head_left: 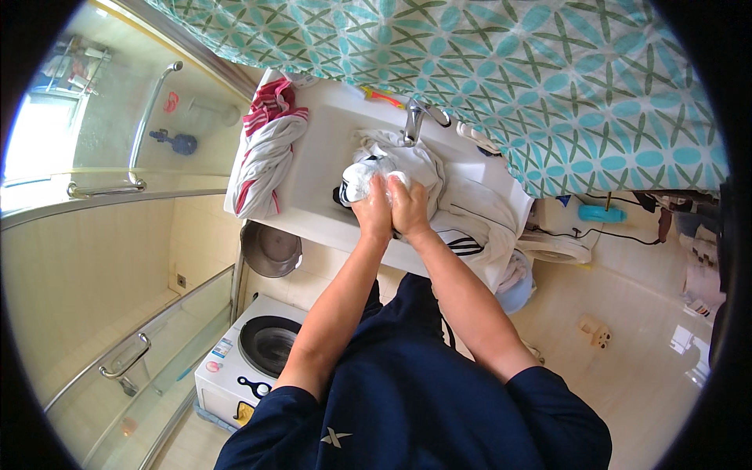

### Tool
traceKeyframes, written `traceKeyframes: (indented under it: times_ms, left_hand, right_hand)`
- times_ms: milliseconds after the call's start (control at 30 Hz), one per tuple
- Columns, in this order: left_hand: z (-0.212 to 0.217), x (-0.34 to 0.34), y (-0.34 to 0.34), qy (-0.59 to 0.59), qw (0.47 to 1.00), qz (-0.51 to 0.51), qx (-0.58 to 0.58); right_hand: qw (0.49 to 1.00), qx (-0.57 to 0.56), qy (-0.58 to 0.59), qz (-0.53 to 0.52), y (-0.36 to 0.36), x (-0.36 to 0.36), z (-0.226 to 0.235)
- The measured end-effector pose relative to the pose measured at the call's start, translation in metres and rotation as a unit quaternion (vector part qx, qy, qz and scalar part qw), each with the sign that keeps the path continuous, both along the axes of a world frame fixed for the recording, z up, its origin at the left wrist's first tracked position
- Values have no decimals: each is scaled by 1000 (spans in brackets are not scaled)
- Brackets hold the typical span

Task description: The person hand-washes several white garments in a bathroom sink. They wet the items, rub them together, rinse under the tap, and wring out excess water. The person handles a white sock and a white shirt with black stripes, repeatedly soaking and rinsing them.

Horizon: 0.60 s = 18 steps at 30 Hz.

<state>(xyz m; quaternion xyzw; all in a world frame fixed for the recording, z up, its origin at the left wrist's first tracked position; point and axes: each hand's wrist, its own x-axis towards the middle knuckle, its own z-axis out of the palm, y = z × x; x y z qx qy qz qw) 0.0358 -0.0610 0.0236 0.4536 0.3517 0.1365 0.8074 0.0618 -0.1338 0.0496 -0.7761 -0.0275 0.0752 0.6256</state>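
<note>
Here, a bunched white wet-looking cloth [360,180] is squeezed between two bare hands above a white sink [319,157]. The left hand [374,210] and right hand [410,207] grip it side by side, thumbs up. Behind them, a white garment [427,168] lies in the basin beneath a chrome faucet [413,124]. Twisted red-and-white clothing [272,153] rests on the left ledge; a patterned teal curtain [501,66] hangs beyond. Lower left stands a white washing machine [223,372].
</note>
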Motion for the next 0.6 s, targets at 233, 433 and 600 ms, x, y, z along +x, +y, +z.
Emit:
traceKeyframes:
  times_ms: [233, 433, 600]
  left_hand:
    - [-21, 24, 30, -67, 848, -42, -524]
    - [0, -21, 15, 17, 821, -183, -541]
    - [0, -15, 45, 55, 882, -63, -463]
  right_hand:
    - [961, -175, -187, 100, -1, 11, -4]
    - [950, -290, -104, 48, 1, 11, 3]
    - [960, -214, -142, 110, -6, -3, 22]
